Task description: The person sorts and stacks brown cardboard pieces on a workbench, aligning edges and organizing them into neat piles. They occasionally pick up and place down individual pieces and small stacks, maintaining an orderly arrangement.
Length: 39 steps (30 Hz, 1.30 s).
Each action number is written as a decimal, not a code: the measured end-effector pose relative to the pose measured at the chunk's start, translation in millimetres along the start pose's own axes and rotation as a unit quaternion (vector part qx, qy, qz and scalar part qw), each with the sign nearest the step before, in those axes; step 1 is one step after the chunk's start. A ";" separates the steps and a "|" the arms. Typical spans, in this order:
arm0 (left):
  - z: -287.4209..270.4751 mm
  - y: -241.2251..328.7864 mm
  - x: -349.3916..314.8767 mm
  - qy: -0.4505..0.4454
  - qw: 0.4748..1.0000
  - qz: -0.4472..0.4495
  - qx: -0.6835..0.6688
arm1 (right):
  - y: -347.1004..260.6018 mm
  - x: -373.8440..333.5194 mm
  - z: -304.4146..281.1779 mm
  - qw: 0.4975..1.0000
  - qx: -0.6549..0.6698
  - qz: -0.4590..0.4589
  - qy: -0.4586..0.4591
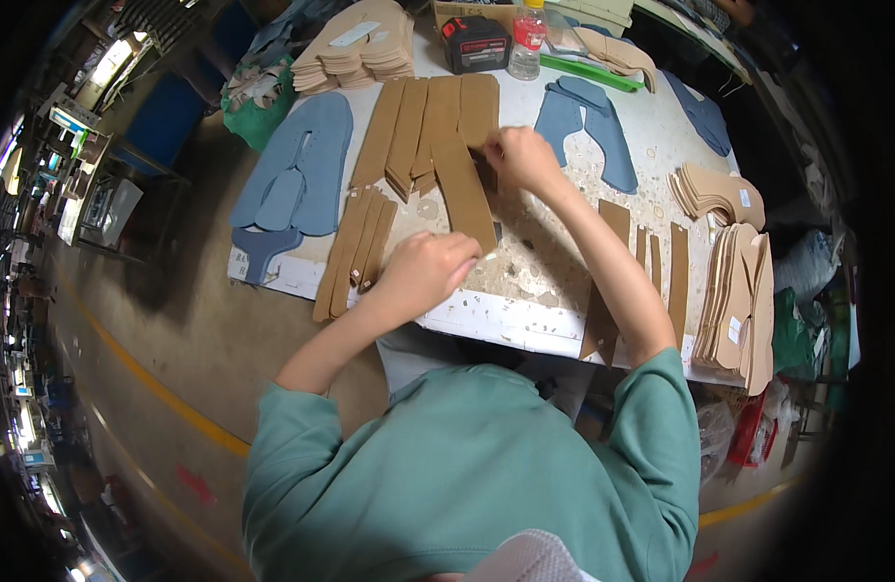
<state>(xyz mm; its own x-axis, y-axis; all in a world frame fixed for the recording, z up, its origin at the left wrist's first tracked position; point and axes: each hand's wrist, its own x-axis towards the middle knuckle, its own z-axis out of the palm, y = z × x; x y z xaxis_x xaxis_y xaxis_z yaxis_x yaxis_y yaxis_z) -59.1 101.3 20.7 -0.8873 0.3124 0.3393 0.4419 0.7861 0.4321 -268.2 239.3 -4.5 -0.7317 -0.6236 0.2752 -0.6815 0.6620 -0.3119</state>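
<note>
A wide brown strip (459, 179) lies slanted over a row of overlapping brown strips (399, 121) on the worktable. At its near end, my left hand (426, 276) is closed with the fingertips pinching the corner. My right hand (523, 160) is closed beside the strips' right edge; its fingers are bent together, and whatever they hold is hidden. Left of my left hand lie narrower brown strips (355, 247), with small pale marks at their ends. More brown strips (607, 257) lie under and beside my right forearm.
The white worktable (525, 315) is speckled with scraps. Blue cut pieces (316, 160) lie left, and another blue piece (617, 155) lies right. Tan stacks stand back left (370, 48) and front right (729, 310). A battery pack (474, 44), bottle (527, 44) and green tray (593, 73) stand behind.
</note>
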 end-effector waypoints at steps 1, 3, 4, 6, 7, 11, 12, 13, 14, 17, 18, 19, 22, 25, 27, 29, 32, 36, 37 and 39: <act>6.6 3.5 -5.9 -0.023 1.000 -0.012 -0.004 | 2.9 1.4 -4.6 0.999 0.027 -0.004 0.044; 14.5 11.3 -19.3 -0.038 0.999 -0.006 -0.029 | 10.4 8.8 -20.3 0.990 0.085 0.007 0.110; 15.9 15.2 -25.9 -0.051 0.998 -0.004 -0.031 | 13.3 8.1 -28.5 0.981 0.139 0.011 0.133; 13.7 20.5 -36.6 -0.084 0.996 0.008 -0.040 | 20.4 7.5 -50.2 0.962 0.236 0.057 0.125; 9.9 20.4 -40.4 -0.110 0.993 0.017 -0.050 | 22.7 4.9 -60.2 0.947 0.294 0.040 0.123; -8.5 7.5 -51.2 -0.164 0.974 0.015 -0.156 | 22.1 -6.3 -90.8 0.918 0.374 -0.014 0.127; -5.2 4.6 -50.6 -0.110 0.982 -0.044 -0.148 | 22.7 -15.5 -101.0 0.919 0.382 -0.031 0.091; -1.4 1.2 -50.2 -0.029 0.987 -0.077 -0.135 | 21.0 -21.5 -109.7 0.917 0.388 -0.024 0.089; 3.2 -3.3 -48.9 -0.014 0.990 -0.114 -0.075 | 17.5 -27.4 -116.9 0.912 0.398 -0.040 0.093; 25.8 -6.1 -48.2 -0.040 0.996 -0.086 0.007 | 6.4 -54.8 -143.8 0.857 0.509 0.012 0.081; 34.1 -3.1 -48.7 -0.039 0.994 -0.094 -0.038 | 3.2 -68.2 -154.5 0.841 0.530 0.063 0.090; 39.9 -0.3 -49.8 -0.011 0.994 -0.089 -0.054 | 0.3 -79.7 -163.0 0.836 0.531 0.046 0.126; 48.7 8.0 -50.0 0.010 0.986 -0.145 -0.080 | -1.0 -115.7 -190.0 0.867 0.463 0.072 0.170; 54.9 13.6 -39.9 0.140 0.908 -0.238 -0.314 | 2.9 -133.9 -195.1 0.866 0.473 -0.003 0.164; 53.8 13.0 -34.3 0.134 0.905 -0.259 -0.308 | 3.8 -143.4 -195.4 0.882 0.446 0.009 0.149; 53.6 14.5 -32.2 0.124 0.904 -0.279 -0.298 | 2.2 -145.6 -193.6 0.902 0.399 0.031 0.159; 54.6 14.8 -30.8 0.056 0.918 -0.265 -0.291 | -0.9 -132.7 -193.3 0.918 0.333 0.029 0.211; 60.9 6.9 -19.3 0.056 0.934 -0.220 -0.277 | -13.1 -134.2 -188.9 0.942 0.146 0.008 0.302; 63.0 3.7 -14.8 0.047 0.927 -0.219 -0.300 | -15.4 -136.5 -186.0 0.944 0.092 -0.032 0.317; 65.6 -2.6 -6.5 0.032 0.909 -0.222 -0.351 | -19.5 -146.1 -175.0 0.942 -0.030 -0.081 0.323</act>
<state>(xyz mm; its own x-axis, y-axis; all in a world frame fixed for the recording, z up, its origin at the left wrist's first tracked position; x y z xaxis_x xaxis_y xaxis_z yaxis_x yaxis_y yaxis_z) -63.1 132.1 -37.4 -0.9992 -0.0018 0.0403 0.0381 0.2856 0.9576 -150.1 390.3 120.5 -0.4596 -0.3477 0.8173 -0.7696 0.6152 -0.1711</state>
